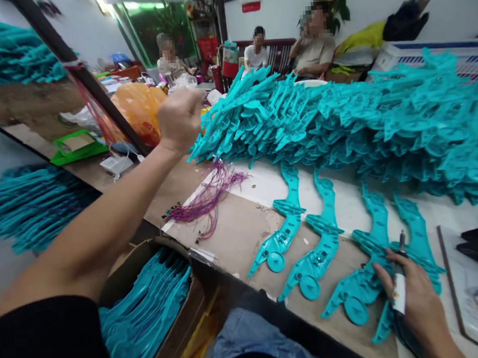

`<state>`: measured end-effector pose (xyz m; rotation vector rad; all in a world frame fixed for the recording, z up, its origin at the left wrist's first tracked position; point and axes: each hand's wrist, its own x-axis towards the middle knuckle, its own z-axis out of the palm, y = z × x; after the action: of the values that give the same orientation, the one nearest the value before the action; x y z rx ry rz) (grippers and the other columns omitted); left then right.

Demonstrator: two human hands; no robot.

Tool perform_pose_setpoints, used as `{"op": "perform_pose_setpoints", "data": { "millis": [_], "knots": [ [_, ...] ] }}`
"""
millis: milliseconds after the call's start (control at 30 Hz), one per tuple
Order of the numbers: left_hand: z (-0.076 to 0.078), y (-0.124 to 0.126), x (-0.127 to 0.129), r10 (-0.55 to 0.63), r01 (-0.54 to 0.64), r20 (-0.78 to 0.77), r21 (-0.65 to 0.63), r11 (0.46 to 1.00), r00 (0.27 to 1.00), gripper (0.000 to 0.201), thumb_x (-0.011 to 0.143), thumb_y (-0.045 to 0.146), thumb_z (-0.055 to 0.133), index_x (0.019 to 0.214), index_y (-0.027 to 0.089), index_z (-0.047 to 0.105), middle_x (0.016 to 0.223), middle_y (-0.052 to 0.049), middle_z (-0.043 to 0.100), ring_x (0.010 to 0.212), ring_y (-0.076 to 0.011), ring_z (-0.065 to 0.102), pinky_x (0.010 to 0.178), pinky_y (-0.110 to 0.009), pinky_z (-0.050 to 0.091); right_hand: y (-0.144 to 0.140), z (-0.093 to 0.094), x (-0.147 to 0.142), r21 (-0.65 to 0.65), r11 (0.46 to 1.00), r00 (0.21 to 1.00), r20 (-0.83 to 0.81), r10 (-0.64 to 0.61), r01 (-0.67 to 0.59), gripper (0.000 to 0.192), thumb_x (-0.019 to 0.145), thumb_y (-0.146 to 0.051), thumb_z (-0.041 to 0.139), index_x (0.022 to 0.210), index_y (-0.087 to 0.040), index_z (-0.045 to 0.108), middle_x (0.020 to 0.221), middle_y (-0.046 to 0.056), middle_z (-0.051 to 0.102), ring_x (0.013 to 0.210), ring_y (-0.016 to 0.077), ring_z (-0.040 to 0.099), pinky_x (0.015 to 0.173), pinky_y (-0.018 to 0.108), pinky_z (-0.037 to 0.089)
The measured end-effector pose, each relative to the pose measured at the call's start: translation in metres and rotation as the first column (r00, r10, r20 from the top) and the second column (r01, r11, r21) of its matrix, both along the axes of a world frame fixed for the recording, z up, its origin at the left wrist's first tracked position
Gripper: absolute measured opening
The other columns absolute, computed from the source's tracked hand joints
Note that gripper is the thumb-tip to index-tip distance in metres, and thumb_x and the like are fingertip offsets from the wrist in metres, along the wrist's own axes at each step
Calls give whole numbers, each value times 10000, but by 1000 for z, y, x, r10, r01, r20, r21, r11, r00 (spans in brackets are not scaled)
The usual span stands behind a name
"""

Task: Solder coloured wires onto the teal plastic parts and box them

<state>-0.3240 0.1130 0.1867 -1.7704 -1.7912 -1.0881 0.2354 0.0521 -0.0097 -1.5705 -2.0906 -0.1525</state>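
Observation:
My left hand (181,119) is raised at the far end of my outstretched arm, beside the left end of a big heap of turquoise plastic parts (341,117). Its fingers are curled in and slightly blurred, and whatever they may hold is hidden. In my right hand (421,291) is a soldering iron (399,288) with a white grip, tip pointing up and away. That hand rests over a turquoise part (356,307) at the right of a row of several laid on the table. Left of the row lies a bundle of thin red and purple wires (202,206).
Below the table edge stands a cardboard box (196,307) of turquoise parts. A dark post (94,102) rises at left by a green tray (77,146) and an orange bag (136,107). A white board (477,304) lies at right. Several people sit behind.

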Motion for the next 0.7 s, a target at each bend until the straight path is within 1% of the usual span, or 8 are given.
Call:
{"op": "perform_pose_setpoints", "data": {
  "millis": [67,133,233,300,400,467,600,700],
  "knots": [
    [2,-1,2,40,-39,21,-60,997,999,168,906,236,494,848,203,648,731,-18,591,806,-170,491,726,-323,344,-1,1,-1,4,1000,1000,-2,4,-4,535,842,-692,364,1020,-213,523,1101,159,669,1073,351,631,939,522,489],
    [1,-3,3,39,-34,48,-109,993,998,197,895,225,486,773,217,641,692,-32,587,787,-189,509,696,-332,346,-2,2,-2,10,1000,1000,-9,12,-12,541,835,-704,375,1009,-214,526,1087,161,668,1066,345,627,924,513,492],
    [2,-2,1,73,-73,66,-7,997,995,243,914,247,442,789,230,650,743,-51,620,861,-211,542,706,-342,360,-4,3,-4,6,1000,999,-36,5,-5,548,842,-706,357,1008,-212,525,1085,158,664,1062,334,623,919,511,490],
    [3,1,-2,84,-83,61,-25,996,995,229,916,280,450,822,224,651,728,-28,618,890,-195,544,724,-323,369,-5,4,-4,0,1000,999,-41,0,0,546,844,-704,356,1010,-212,527,1091,154,662,1059,328,625,913,504,494],
    [5,4,-4,59,-52,47,-134,990,997,258,903,304,472,750,183,640,616,8,566,848,-159,557,731,-278,362,-7,6,-4,-2,1000,999,-40,-5,5,519,861,-678,362,1024,-214,527,1090,150,664,1065,322,628,920,488,492],
    [9,6,-5,24,-17,40,-169,985,999,288,897,298,476,691,176,636,586,3,556,801,-159,564,714,-273,361,-7,8,-4,7,1000,999,-42,-4,5,522,867,-678,355,1027,-212,529,1076,150,666,1055,325,634,917,487,495],
    [20,10,-5,0,13,66,-197,980,998,249,889,300,514,746,168,671,565,17,558,702,-146,502,714,-282,386,-8,9,-7,1,1000,999,-51,-10,10,531,872,-678,344,1025,-204,530,1094,150,663,1080,326,628,929,481,492],
    [20,11,-1,-38,74,135,-275,959,990,207,857,288,556,769,155,689,515,27,543,652,-137,477,690,-273,392,-9,8,-9,2,1000,998,-57,-27,27,564,865,-707,334,1016,-202,536,1100,162,671,1086,334,629,915,480,500]
  ]
}}
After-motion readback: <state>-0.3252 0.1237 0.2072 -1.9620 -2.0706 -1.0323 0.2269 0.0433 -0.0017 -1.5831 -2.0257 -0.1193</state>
